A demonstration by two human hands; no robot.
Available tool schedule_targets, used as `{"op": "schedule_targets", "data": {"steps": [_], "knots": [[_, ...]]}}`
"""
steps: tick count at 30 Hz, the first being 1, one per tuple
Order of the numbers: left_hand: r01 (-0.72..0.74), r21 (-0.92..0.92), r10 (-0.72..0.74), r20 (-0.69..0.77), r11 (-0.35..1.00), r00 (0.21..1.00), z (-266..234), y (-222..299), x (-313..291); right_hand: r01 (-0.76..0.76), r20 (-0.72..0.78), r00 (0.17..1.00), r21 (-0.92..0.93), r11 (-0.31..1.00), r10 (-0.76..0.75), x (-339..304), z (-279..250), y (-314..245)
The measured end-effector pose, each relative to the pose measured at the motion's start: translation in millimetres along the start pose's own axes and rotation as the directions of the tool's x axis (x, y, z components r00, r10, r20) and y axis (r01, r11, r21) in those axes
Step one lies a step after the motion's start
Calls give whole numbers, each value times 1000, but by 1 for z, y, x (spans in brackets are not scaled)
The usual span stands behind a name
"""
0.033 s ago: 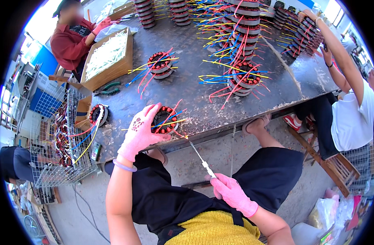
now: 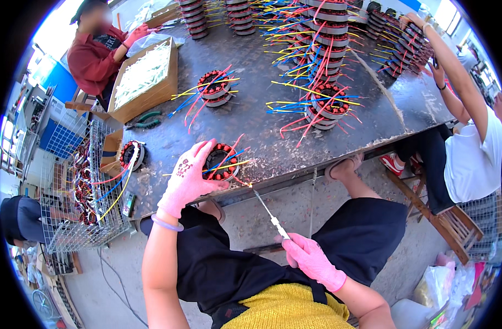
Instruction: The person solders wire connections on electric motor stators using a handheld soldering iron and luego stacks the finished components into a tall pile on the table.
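Observation:
A round motor stator (image 2: 221,174) with red windings and red, blue and yellow leads lies near the table's front edge. My left hand (image 2: 186,178), in a pink glove, is closed round its left side, thumb along the near rim. In my right hand (image 2: 312,259), also gloved in pink, is a slim tool (image 2: 274,220) with a white handle and a long thin metal shaft. Its tip meets or nearly meets the end of a red lead just past the table edge. A small bright orange spot shows there; I cannot tell what it is.
Stacked stators (image 2: 330,46) rise at the back, and a pair (image 2: 215,90) stands mid-table. Left are green-handled pliers (image 2: 145,122), another stator (image 2: 132,156), a carton (image 2: 125,112) of white pieces and a wire basket (image 2: 86,236). One person (image 2: 97,55) sits far left, another (image 2: 470,148) right.

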State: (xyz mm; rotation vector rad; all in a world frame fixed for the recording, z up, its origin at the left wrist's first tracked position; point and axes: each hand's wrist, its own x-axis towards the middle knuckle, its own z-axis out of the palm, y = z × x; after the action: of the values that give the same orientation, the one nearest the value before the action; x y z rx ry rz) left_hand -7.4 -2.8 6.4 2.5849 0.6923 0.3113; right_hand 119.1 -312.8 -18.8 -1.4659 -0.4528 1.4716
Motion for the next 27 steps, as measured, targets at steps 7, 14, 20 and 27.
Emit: {"op": "schedule_targets", "data": {"steps": [7, 14, 20, 27], "knots": [[-19, 13, 19, 7, 1000, 1000, 2, -1, 3, 26, -5, 1000, 63, 998, -26, -1, -2, 6], [-15, -5, 15, 13, 1000, 1000, 1, -4, 2, 21, -5, 1000, -1, 1000, -21, 1, 0, 8], [-15, -36, 16, 29, 999, 999, -2, 1, 3, 9, -2, 1000, 75, 997, -9, -2, 3, -1], [-38, -8, 38, 12, 999, 999, -1, -2, 4, 28, 0, 1000, -33, 999, -28, 1, -1, 9]]}}
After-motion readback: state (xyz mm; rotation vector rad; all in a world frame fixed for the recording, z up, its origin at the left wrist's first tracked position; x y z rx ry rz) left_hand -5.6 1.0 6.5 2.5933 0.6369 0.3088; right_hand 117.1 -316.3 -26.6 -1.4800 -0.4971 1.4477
